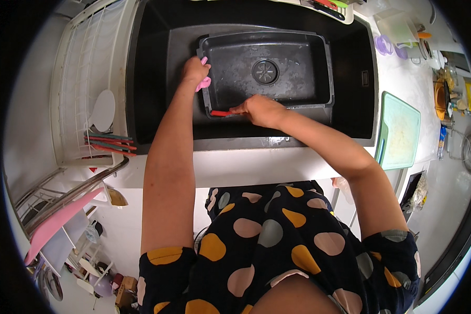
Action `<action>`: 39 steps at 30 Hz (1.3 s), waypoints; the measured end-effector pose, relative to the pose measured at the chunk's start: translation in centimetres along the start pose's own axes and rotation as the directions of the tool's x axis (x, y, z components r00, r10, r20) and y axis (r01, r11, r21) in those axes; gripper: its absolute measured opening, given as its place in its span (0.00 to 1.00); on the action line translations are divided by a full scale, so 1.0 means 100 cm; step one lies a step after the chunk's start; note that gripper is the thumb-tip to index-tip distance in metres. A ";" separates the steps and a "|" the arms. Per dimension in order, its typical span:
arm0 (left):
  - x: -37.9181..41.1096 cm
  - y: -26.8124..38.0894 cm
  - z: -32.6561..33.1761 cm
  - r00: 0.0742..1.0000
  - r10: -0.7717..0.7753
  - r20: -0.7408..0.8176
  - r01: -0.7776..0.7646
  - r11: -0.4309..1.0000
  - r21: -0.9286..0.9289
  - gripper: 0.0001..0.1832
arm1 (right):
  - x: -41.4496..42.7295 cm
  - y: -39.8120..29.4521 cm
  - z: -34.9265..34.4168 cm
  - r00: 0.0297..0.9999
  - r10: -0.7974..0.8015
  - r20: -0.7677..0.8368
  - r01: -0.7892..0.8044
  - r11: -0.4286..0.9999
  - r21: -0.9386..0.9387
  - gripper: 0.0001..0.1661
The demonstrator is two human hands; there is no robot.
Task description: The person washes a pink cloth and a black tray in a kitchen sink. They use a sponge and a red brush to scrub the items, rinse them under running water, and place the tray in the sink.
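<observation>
A black rectangular basin (235,92) with a round drain plug (265,72) in its floor sits inside a larger black sink (347,114). Water drops and wet patches glisten on the basin's floor. At the basin's left rim, my left hand (195,70) grips a pink cloth (204,83), which shows above and below the fingers. My right hand (263,111) is at the near rim, its fingers closed on a slim red object (221,113) lying along the near left corner. Its exact kind is unclear, since the fingers cover one end.
A white wire dish rack (68,98) stands left of the sink, with a white oval utensil (103,110) and several red and green chopsticks (110,143). On the right counter lies a pale green cutting board (400,131). A tray of knives (329,11) sits beyond the sink's far edge.
</observation>
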State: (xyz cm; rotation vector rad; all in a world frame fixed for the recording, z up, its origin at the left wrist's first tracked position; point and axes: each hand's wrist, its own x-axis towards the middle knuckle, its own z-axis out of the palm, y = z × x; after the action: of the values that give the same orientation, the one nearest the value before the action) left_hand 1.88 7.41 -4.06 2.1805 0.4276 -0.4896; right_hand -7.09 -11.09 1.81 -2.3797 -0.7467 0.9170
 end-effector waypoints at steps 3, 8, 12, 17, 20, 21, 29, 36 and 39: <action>0.010 -0.011 0.002 1.000 0.020 -0.003 -0.020 0.999 0.039 0.15 | -0.001 0.008 -0.002 0.999 -0.045 -0.025 0.046 0.998 0.039 0.19; 0.037 -0.038 0.010 0.999 0.023 0.030 -0.025 0.998 0.049 0.16 | -0.001 0.009 0.011 0.997 -0.055 -0.061 0.060 0.994 0.093 0.19; 0.012 -0.011 0.006 0.993 -0.090 0.081 0.103 0.980 -0.169 0.16 | -0.020 0.021 -0.008 1.000 -0.029 -0.012 0.029 0.999 0.043 0.21; 0.013 -0.014 0.008 0.992 -0.102 0.076 0.115 0.975 -0.189 0.15 | -0.021 0.018 -0.010 0.998 -0.037 0.049 0.035 0.998 0.047 0.22; 0.029 -0.032 0.010 0.994 -0.080 0.080 0.091 0.985 -0.144 0.15 | -0.022 0.028 0.009 0.989 -0.087 0.116 0.099 0.990 -0.101 0.24; 0.025 -0.024 0.009 0.993 -0.081 0.088 0.089 0.991 -0.098 0.15 | -0.025 0.031 0.012 0.991 -0.078 0.108 0.094 0.985 -0.147 0.24; 0.009 -0.007 0.006 0.996 -0.083 0.045 0.089 0.983 -0.161 0.13 | -0.016 0.024 -0.002 0.985 -0.171 0.017 0.172 0.972 -0.159 0.25; 0.019 -0.018 0.005 0.988 -0.119 0.097 0.132 0.982 -0.136 0.15 | -0.030 0.027 -0.025 0.993 -0.119 -0.011 0.117 0.984 -0.137 0.22; 0.027 -0.024 0.007 0.986 -0.122 0.114 0.137 0.982 -0.130 0.15 | -0.020 0.021 -0.011 0.984 -0.176 -0.037 0.170 0.976 -0.137 0.22</action>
State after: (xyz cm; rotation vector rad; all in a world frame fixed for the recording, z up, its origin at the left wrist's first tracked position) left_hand 3.00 8.58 -7.37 1.9926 0.5321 -0.6258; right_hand -6.90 -14.15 2.15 -2.3960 -1.0069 0.7552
